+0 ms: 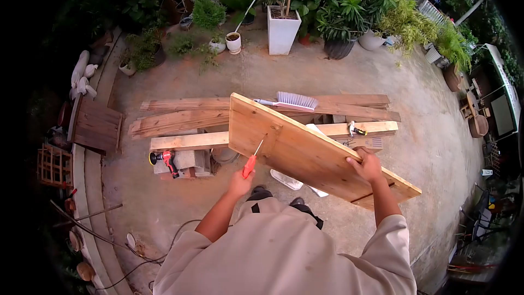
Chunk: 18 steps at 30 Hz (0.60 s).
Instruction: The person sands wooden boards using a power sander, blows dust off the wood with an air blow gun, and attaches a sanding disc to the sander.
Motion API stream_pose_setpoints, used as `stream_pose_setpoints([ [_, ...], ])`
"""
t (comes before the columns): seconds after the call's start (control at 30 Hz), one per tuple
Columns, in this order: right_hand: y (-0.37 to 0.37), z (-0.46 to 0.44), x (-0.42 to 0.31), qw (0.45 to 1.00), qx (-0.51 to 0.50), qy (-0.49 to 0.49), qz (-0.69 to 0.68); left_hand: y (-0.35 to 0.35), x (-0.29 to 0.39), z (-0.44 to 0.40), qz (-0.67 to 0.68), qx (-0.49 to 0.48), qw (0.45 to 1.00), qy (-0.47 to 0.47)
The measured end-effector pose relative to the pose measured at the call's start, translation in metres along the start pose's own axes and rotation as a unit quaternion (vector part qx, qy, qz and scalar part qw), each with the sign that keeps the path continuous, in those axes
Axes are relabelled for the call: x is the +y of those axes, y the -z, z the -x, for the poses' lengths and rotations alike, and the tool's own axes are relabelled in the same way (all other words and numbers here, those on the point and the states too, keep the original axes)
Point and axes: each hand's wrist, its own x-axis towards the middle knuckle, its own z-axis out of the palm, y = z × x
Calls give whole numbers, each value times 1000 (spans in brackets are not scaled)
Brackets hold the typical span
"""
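Wraps the left hand (239, 184) fully closed around the red handle of a slim metal-shafted screwdriver (249, 166), pointing the tip at the near face of a broad, flat, pale-yellow rectangular wooden panel (314, 155); cannot tell whether touching at the very tip. Hooks the right hand (367, 165) partly closed over the panel's upper long edge, toward the right end, gripping across the thickness.

Holds the panel tilted in front of the body, above the grey concrete ground (436, 125); cannot tell whether also propped underneath. Looks stiff and fairly heavy, likely to swing about a single grip; seems dry rather than slippery, hardly fragile, perhaps splintery along the edges. Probably best held near mid-length on the upper edge, or by both ends, and braced against the screwdriver's push.

Farther out, shows a pale squared timber beam (191, 141), bearing a black-and-yellow-handled hammer (357, 129) near the right end, plus a red-and-black cordless power tool (170, 160) below the left end. Beyond, shows flat brown wooden planks (183, 124) and a pale-bristled hand brush (295, 101), then a tall white tapered planter (283, 34) toward the ground's far edge.
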Motion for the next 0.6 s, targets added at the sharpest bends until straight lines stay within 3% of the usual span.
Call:
stream_pose_setpoints([
  [0.2, 2, 1, -4, 995, -49, -71, 54, -34, 22, 23, 2, 70, 998, -5],
  [0.3, -7, 0, 8, 997, -17, -35, 63, -42, 31, 36, -62, 40, 995, -72],
  [0.4, -8, 0, 12, 997, -10, -22, 76, -63, 32, 38, -30, 79, 996, -17],
  [0.5, -4, -1, 11, 998, -19, -9, 64, -86, 41, 52, -112, 41, 992, -44],
  [0.6, -4, 0, 12, 998, -22, -5, 60, -118, 41, 65, -74, 74, 994, -44],
])
